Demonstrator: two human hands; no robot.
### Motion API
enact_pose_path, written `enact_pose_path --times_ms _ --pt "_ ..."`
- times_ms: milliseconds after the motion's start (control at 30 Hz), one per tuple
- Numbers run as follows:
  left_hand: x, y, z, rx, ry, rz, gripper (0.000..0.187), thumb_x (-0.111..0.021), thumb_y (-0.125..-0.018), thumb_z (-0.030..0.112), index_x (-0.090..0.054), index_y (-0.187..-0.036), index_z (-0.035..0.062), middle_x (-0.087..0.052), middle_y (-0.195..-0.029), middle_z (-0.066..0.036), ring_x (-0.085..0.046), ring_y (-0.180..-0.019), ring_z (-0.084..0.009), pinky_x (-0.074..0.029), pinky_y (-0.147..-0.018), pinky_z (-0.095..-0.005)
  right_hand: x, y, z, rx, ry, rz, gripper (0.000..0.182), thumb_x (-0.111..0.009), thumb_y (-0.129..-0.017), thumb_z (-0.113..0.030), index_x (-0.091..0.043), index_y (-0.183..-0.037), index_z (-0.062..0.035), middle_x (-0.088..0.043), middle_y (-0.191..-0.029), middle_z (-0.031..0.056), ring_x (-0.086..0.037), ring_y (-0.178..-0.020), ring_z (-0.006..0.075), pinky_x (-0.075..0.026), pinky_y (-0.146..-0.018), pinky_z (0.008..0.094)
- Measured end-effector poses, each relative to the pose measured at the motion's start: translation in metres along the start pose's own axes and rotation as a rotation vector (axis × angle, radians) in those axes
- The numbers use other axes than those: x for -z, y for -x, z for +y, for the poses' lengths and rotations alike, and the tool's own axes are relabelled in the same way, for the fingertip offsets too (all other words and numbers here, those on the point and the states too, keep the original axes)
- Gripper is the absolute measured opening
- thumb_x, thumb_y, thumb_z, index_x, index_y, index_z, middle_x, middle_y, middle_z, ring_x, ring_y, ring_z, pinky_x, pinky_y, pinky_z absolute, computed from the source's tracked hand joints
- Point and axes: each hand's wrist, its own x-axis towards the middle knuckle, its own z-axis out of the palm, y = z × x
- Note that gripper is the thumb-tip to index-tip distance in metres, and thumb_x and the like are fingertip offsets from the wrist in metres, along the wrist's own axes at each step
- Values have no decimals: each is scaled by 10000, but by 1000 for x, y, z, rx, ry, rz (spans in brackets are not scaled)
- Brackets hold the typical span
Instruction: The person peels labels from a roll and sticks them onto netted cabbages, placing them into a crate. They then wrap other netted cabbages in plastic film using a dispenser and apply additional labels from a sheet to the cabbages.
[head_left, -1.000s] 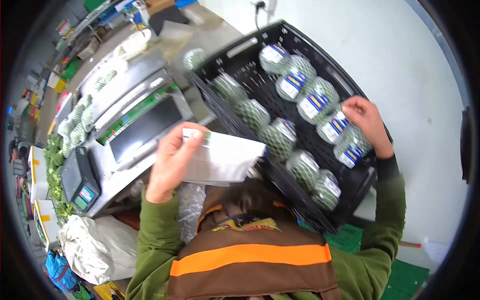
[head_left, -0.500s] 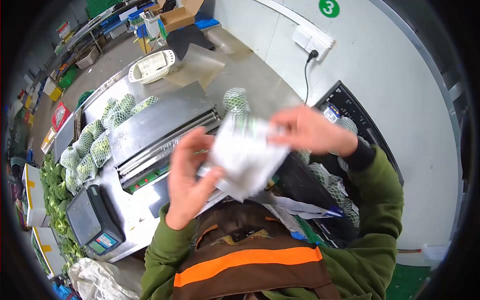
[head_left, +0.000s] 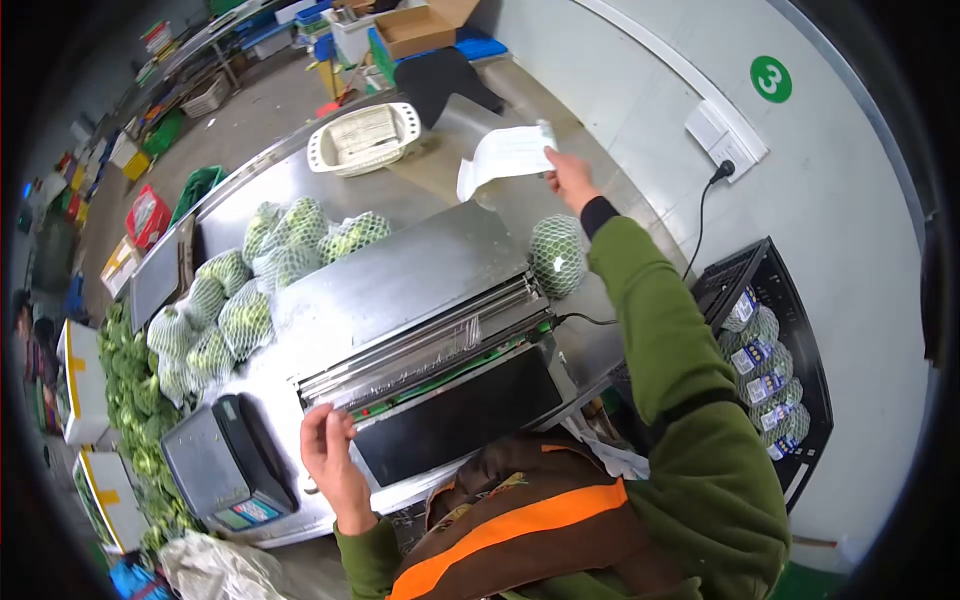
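My right hand point(head_left: 573, 182), on an outstretched arm, pinches the right end of a white sheet of paper point(head_left: 510, 157) above the back of the steel table. The sheet bends, and faint print shows on it. My left hand point(head_left: 338, 468) holds nothing and is loosely curled, fingers slightly apart, by the front left corner of a film wrapping machine point(head_left: 400, 270). Behind that machine's right end stands a round green vegetable in a white foam net point(head_left: 557, 256). A cream plastic basket point(head_left: 364, 140) with something pale in it is left of the sheet.
Several netted vegetables point(head_left: 240, 318) lie left of the machine. Broccoli point(head_left: 135, 400) is heaped beyond a scale point(head_left: 222, 465). At right, a black crate point(head_left: 812, 370) holds netted, labelled vegetables. A power cable point(head_left: 703, 215) hangs from the wall socket. An open cardboard box point(head_left: 415, 32) stands behind.
My right hand has carried the paper away from my body to the back of the table. My left hand has let go of it and moved lower. The view has shifted.
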Motion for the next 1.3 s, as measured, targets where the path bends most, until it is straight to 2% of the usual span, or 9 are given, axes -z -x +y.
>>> enact_pose_path --times_ms 133,200,233,300,400,567,800,1067,1300 --pt "10 -23 -6 53 -32 119 140 -559 -1010 107 -583 -1103 6 -598 -928 -46 -540 -814 -102 -453 -732 -243 36 -56 85 -71 605 210 573 -755 -823 -493 -613 -1050 14 -633 -875 129 -601 -618 211 -487 -543 358" --pt "9 -39 -13 96 -18 102 137 -568 -1009 114 -587 -1103 17 -598 -930 -42 -540 -808 -102 -446 -721 -241 12 8 83 -141 1064 604 889 -832 -672 -565 -528 -1291 -4 -584 -1232 243 -608 -1106 415 -518 -876 482" --pt "8 -46 -16 111 5 82 138 -572 -1008 117 -587 -1104 20 -598 -930 -42 -540 -809 -101 -441 -716 -238 11 29 84 -167 1075 623 889 -832 -672 -565 -528 -1291 -4 -584 -1232 243 -608 -1106 415 -518 -876 482" --pt "-3 -56 -17 139 36 39 137 -580 -1005 120 -588 -1109 31 -593 -920 -38 -538 -820 -99 -428 -705 -237 16 55 83 -225 1260 229 1071 -875 -598 -560 -393 -1426 -79 -435 -1409 255 -526 -1217 466 -496 -964 485" --pt "-24 -62 -9 148 64 -70 134 -576 -1006 115 -587 -1108 28 -583 -903 -39 -535 -828 -98 -422 -704 -236 31 40 90 -219 1189 155 1094 -898 -572 -531 -373 -1441 -120 -463 -1387 268 -537 -1204 455 -462 -1024 499" --pt "-43 -67 -14 112 68 -183 137 -562 -1013 112 -583 -1108 15 -565 -886 -30 -480 -777 -89 -398 -682 -239 33 41 61 577 1185 124 981 -904 -536 -385 -481 -1373 -96 -531 -1306 215 -458 -1262 431 -430 -1025 518" --pt "-79 -34 -8 110 121 -433 127 -562 -1017 125 -589 -1093 27 -555 -872 -25 -468 -761 -74 -388 -685 -221 96 199 -161 1044 1060 208 1081 -891 -588 -475 -383 -1455 -75 -446 -1314 251 -457 -1240 407 -452 -1016 474" --pt "-75 -9 -25 189 33 -401 111 -573 -1018 170 -598 -1083 83 -560 -890 12 -486 -791 -51 -387 -695 -207 291 362 -182 465 915 245 1097 -934 -580 -456 -417 -1438 -12 -579 -1289 205 -567 -1208 305 -438 -1051 385" --pt "-119 30 -18 210 87 -501 97 -586 -1011 165 -589 -1064 84 -567 -902 7 -505 -809 -67 -411 -723 -216 365 343 -63 404 641 417 1056 -928 -553 -517 -474 -1299 75 -529 -1251 257 -521 -1210 334 -431 -1025 402"
